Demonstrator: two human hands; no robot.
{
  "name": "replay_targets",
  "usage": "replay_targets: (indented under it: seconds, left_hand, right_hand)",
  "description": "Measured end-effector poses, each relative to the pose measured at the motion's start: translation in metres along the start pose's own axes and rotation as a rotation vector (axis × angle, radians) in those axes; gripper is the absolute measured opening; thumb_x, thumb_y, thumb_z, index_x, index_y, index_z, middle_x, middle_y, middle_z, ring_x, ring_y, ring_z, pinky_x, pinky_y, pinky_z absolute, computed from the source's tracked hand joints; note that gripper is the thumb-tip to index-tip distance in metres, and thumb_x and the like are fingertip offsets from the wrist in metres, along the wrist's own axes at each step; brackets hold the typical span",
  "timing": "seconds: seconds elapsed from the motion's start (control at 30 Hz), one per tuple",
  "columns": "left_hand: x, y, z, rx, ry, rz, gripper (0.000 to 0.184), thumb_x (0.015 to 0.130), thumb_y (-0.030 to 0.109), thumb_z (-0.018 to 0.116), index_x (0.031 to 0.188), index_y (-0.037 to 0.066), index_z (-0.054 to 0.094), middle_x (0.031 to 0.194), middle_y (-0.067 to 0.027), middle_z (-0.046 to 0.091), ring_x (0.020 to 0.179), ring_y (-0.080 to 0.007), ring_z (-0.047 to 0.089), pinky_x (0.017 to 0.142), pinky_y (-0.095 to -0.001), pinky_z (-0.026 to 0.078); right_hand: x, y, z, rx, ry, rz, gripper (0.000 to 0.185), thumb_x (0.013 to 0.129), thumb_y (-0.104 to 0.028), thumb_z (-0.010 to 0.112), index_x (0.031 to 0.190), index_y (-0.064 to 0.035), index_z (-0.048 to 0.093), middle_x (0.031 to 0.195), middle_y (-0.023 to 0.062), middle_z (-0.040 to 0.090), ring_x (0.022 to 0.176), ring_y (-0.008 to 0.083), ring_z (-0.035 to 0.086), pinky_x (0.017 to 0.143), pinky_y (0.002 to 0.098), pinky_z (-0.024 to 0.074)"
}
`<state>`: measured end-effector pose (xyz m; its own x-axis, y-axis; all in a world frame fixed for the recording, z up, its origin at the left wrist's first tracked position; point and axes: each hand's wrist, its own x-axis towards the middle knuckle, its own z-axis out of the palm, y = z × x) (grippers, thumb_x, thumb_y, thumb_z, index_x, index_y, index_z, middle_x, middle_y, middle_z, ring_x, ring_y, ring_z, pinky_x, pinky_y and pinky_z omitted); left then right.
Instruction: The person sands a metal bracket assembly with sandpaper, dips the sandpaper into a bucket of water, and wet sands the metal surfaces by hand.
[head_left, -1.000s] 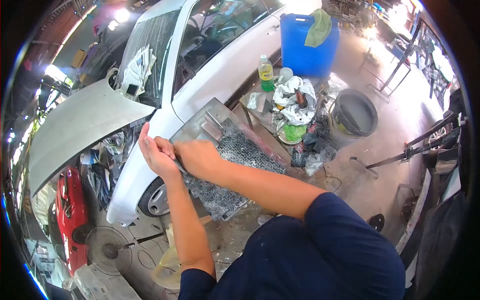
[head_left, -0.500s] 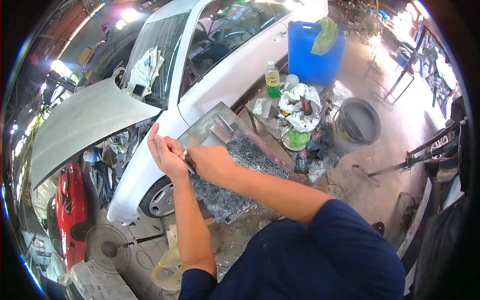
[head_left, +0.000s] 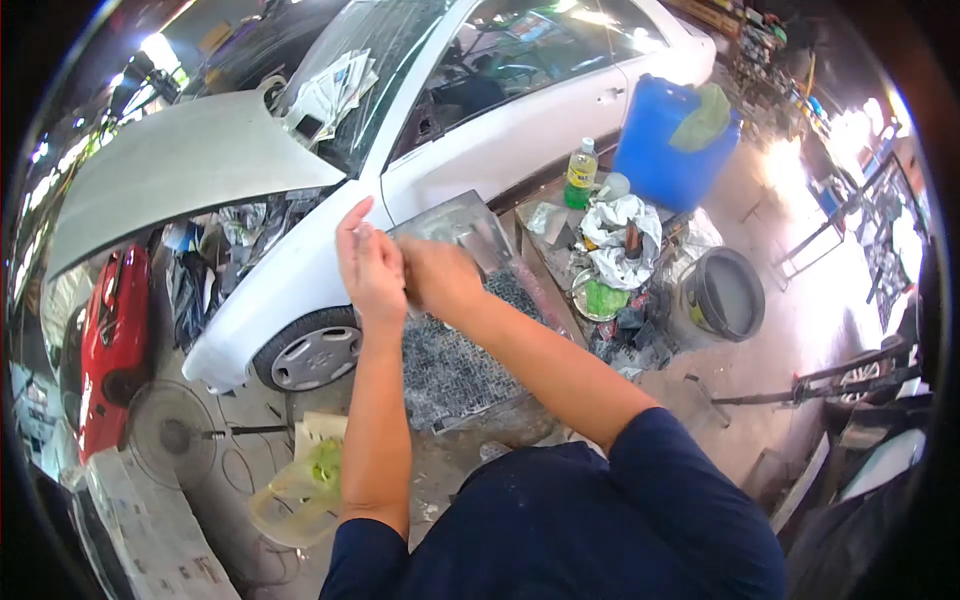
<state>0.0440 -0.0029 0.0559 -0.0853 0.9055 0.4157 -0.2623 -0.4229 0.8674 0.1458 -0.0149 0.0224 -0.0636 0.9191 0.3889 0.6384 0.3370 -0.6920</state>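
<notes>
My left hand (head_left: 374,268) is raised in front of the white car's fender (head_left: 290,290), its fingers partly curled and one pointing up. Against its palm side, my right hand (head_left: 438,278) is closed in a fist, knuckles up. Something small is between the two hands, too hidden to make out. Beyond and below them lies a grey board (head_left: 450,222) with a dark, speckled, textured sheet (head_left: 465,365) on it. Right of the board, a low table bears a bottle of green liquid (head_left: 580,175) and crumpled white cloth (head_left: 620,240).
A blue container (head_left: 665,145) with a green rag (head_left: 703,118) stands behind the low table, and a grey bucket (head_left: 725,293) to its right. The raised hood (head_left: 185,165) juts out at left. A fan (head_left: 172,436) and a yellowish plastic bag (head_left: 300,495) are lower left.
The view has turned, so the car, board and bucket sit elsewhere in the frame and more of the car shows. Both hands remain together, now nearer the middle of the frame.
</notes>
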Motion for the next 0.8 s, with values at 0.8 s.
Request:
replay_targets:
  seconds: [0.8]
  left_hand:
    - [-0.003, -0.003, 0.007, 0.029, -0.075, 0.002, 0.038, 0.11, 0.025, 0.038, 0.138, 0.002, 0.05, 0.057, 0.0054, 0.036, 0.046, -0.0037, 0.03, 0.041, -0.0217, 0.025]
  right_hand:
    - [0.017, -0.002, -0.044, -0.176, 0.007, 0.149, 0.021, 0.094, -0.023, 0.058, 0.095, -0.0019, 0.057, 0.087, 0.0233, 0.069, 0.083, 0.0437, 0.067, 0.075, 0.0543, 0.0511]
